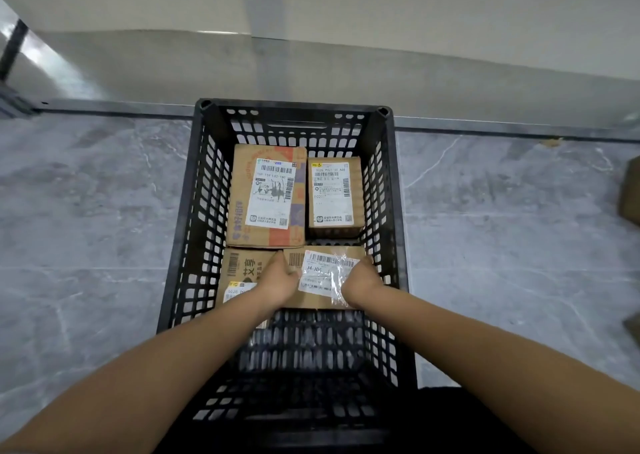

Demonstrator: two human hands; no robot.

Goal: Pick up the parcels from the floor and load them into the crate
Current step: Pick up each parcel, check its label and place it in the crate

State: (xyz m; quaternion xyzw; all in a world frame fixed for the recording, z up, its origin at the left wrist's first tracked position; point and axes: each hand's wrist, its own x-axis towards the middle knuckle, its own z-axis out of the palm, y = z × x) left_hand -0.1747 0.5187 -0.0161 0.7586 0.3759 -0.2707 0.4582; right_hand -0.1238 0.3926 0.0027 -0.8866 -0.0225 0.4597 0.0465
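Observation:
A black slatted plastic crate (194, 190) stands on the floor in front of me. Inside it, a large cardboard parcel (265, 195) lies at the far left and a smaller one (334, 197) at the far right. A third parcel (239, 271) lies nearer on the left. Both hands are down inside the crate holding a fourth cardboard parcel with a crinkled plastic label (323, 277). My left hand (278, 280) grips its left edge and my right hand (360, 280) grips its right edge. The crate's near floor is bare.
The crate sits on grey marbled floor tiles (86, 232) close to a pale wall with a dark skirting strip (485, 128). A brown cardboard parcel (630, 194) shows at the right edge of the view, on the floor.

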